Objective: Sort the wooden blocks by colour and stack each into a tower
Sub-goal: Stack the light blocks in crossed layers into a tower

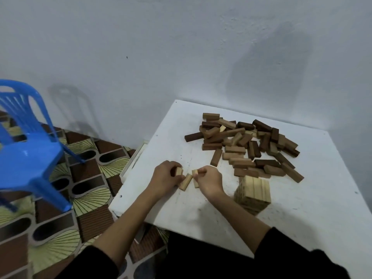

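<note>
Chair (26, 137): blue plastic, standing on the floor to the left, well apart from the table.
Floor (88, 178): tiled in brown and pale yellow-green fan shapes.
Wall (161, 47): plain white, with soft grey shadows on it.
Table (302, 208): white, scuffed top, set against the wall.

white wall (181, 37), patterned floor (90, 198), blue chair (26, 150)
</note>
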{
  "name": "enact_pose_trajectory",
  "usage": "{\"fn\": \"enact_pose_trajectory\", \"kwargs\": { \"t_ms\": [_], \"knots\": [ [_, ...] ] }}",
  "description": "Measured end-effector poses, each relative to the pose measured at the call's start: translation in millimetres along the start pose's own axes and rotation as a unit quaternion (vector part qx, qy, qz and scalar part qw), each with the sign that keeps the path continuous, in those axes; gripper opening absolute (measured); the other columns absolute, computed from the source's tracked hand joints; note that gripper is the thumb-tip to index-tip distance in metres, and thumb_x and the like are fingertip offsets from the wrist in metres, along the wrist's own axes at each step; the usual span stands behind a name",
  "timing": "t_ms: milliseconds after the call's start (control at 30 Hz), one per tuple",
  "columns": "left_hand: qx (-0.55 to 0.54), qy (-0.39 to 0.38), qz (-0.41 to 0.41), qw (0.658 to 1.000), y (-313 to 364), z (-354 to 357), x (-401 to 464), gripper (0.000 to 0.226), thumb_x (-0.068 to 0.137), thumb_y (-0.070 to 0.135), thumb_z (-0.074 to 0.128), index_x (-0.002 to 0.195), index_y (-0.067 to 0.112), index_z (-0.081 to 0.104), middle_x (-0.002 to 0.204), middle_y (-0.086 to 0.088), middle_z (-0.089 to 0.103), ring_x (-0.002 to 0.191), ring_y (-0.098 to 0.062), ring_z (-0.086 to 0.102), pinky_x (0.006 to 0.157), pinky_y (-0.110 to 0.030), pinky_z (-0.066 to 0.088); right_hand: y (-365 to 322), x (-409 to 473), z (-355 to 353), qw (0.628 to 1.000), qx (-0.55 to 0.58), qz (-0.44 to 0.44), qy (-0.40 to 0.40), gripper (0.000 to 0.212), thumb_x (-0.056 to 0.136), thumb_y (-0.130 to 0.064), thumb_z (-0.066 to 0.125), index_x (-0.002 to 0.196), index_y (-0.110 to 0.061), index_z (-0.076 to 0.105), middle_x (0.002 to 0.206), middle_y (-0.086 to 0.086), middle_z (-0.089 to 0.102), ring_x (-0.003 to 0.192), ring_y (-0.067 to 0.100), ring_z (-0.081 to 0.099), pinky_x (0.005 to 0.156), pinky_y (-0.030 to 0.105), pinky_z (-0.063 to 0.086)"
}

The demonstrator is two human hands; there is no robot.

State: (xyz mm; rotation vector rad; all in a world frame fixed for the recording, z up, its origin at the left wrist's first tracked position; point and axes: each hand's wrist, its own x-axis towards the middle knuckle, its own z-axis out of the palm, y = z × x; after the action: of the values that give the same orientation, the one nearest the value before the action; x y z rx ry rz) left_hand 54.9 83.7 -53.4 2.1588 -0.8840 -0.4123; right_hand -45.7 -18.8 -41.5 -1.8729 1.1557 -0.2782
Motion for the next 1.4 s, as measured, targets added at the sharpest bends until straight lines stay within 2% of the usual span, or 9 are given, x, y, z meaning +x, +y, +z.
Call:
{"fn": "enact_pose_trajectory", "kwargs": {
  "t_ms": [133,300,367,467,733,900,1133,1233,1400],
  "knots": [
    [0.005,0.019,0.018,1.000,-5.1,-5.1,3.7,0.025,0.090,0.012,0.063,0.113,0.008,0.066,0.107,-0.006,0.056,0.091,-0.013,0.051,0.070,0.005,0.030,11.3,1.7,1.7,0.998,-0.051,-0.040,0.017,0.023,0.090,-0.007,0.059,0.113,-0.004,0.061,0.112,0.011,0.058,0.097,0.019,0.058,0.080,0.023,0.047],
    [0.027,-0.014,0.054,0.998,-14.1,-11.0,-0.2,0.040,0.081,-0.012,0.055,0.115,0.007,0.065,0.108,-0.005,0.056,0.088,-0.010,0.050,0.070,0.001,0.035,21.3,-6.6,0.8,0.995,-0.052,-0.086,-0.008,0.023,0.090,0.000,0.049,0.108,-0.004,0.062,0.103,0.008,0.060,0.088,0.014,0.053,0.080,0.023,0.047],
    [0.028,-0.028,0.059,0.997,-14.4,-10.4,-1.5,0.045,0.077,-0.008,0.063,0.119,0.008,0.062,0.107,-0.002,0.053,0.088,-0.011,0.049,0.069,0.000,0.035,21.5,-8.8,1.4,0.995,-0.032,-0.091,-0.021,0.025,0.089,0.001,0.051,0.111,-0.005,0.060,0.098,0.005,0.058,0.087,0.013,0.053,0.082,0.024,0.048],
    [0.033,-0.038,0.067,0.996,-16.2,-8.0,-0.7,0.054,0.075,-0.002,0.070,0.126,0.011,0.057,0.113,-0.002,0.051,0.099,-0.015,0.047,0.072,-0.003,0.034,20.4,-14.0,1.8,0.993,-0.018,-0.114,-0.036,0.032,0.087,0.002,0.054,0.118,-0.005,0.056,0.099,0.002,0.055,0.080,0.010,0.050,0.069,0.010,0.042],
    [0.042,-0.109,0.137,0.984,-14.2,-5.3,-0.9,0.081,0.070,0.026,0.080,0.141,0.018,0.041,0.130,0.007,0.050,0.117,-0.014,0.037,0.101,-0.034,0.034,16.4,-3.3,7.7,0.985,-0.021,-0.158,-0.067,0.052,0.085,0.009,0.039,0.127,-0.016,0.054,0.119,0.008,0.053,0.071,0.004,0.043,0.062,0.005,0.038],
    [-0.013,-0.034,0.116,0.993,-17.1,6.2,-0.5,0.082,0.071,0.025,0.082,0.141,0.021,0.040,0.115,0.011,0.052,0.107,-0.007,0.041,0.097,-0.030,0.038,20.0,-5.7,8.2,0.978,-0.025,-0.206,-0.028,0.063,0.076,0.017,0.035,0.131,-0.011,0.049,0.122,0.003,0.052,0.106,0.023,0.044,0.094,0.033,0.042],
    [-0.043,-0.027,0.112,0.992,-21.4,6.3,0.8,0.086,0.070,0.020,0.084,0.142,0.018,0.037,0.121,0.011,0.047,0.114,-0.008,0.042,0.100,-0.022,0.037,37.2,-16.8,9.1,0.971,-0.044,-0.233,0.009,0.050,0.085,0.008,0.048,0.134,-0.002,0.042,0.129,0.006,0.047,0.125,0.019,0.036,0.103,0.017,0.024],
    [-0.055,-0.011,0.102,0.993,-22.0,8.4,-0.6,0.082,0.071,0.018,0.083,0.140,0.018,0.040,0.118,0.008,0.052,0.114,-0.010,0.047,0.100,-0.020,0.038,42.4,-19.0,13.0,0.964,-0.087,-0.252,-0.005,0.054,0.089,-0.003,0.051,0.140,-0.003,0.036,0.140,0.009,0.043,0.132,0.019,0.034,0.110,0.021,0.022],
    [-0.068,0.009,0.106,0.992,-19.5,11.0,-2.2,0.082,0.069,0.017,0.084,0.139,0.019,0.041,0.118,0.003,0.059,0.115,-0.014,0.051,0.102,-0.033,0.041,40.0,-21.1,10.7,0.960,-0.131,-0.242,-0.042,0.060,0.098,-0.016,0.042,0.150,-0.010,0.013,0.155,-0.001,0.022,0.143,0.013,0.013,0.114,0.017,-0.004]
  ]
}}
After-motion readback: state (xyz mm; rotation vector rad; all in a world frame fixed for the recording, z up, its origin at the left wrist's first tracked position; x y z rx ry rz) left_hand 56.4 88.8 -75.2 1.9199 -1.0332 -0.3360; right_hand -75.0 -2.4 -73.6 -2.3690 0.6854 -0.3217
